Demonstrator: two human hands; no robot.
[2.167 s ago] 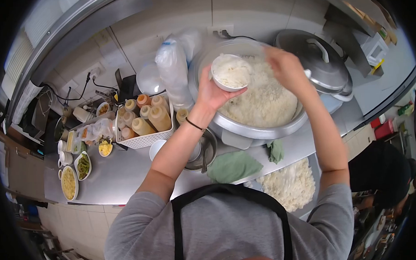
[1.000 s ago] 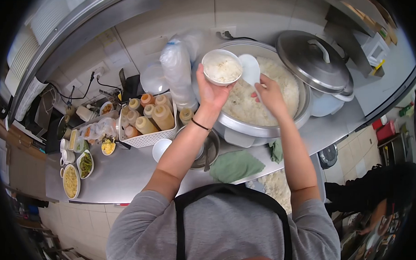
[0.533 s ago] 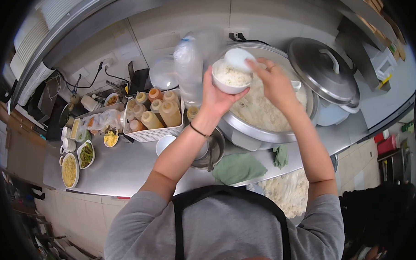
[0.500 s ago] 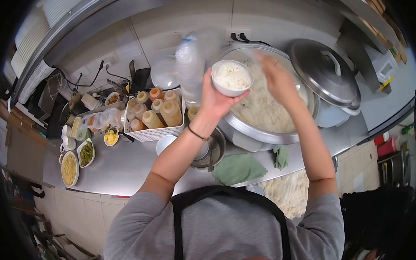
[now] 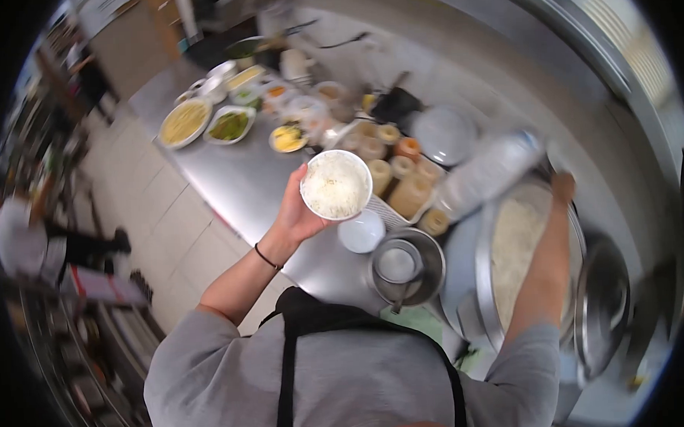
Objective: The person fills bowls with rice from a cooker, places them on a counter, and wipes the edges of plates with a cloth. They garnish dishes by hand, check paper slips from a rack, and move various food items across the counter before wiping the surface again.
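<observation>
A white bowl of cooked rice (image 5: 336,185) rests in my left hand (image 5: 296,207), whose fingers wrap its side and underside. It is held up over the steel counter, level with the counter's front edge. My right hand (image 5: 562,188) is at the far rim of the big round rice cooker (image 5: 486,284), with the forearm crossing above the rice inside. Motion blur and the angle hide its fingers, so I cannot make out whether they grip anything. A steel pot (image 5: 433,274) with a smaller metal cup inside stands beside the cooker, next to a white bowl (image 5: 361,232).
A white basket (image 5: 387,212) holds several sauce bottles (image 5: 411,194). Dishes of noodles (image 5: 185,122), green vegetables (image 5: 230,125) and yellow food (image 5: 287,138) line the counter (image 5: 258,188). A tall clear-wrapped stack (image 5: 487,174) leans by the cooker. A metal lid (image 5: 603,302) sits at right. Other people stand at left.
My view has swung left. The rice bowl in my left hand has moved away from the cooker toward the counter's left part. My right hand has shifted to the cooker's far rim.
</observation>
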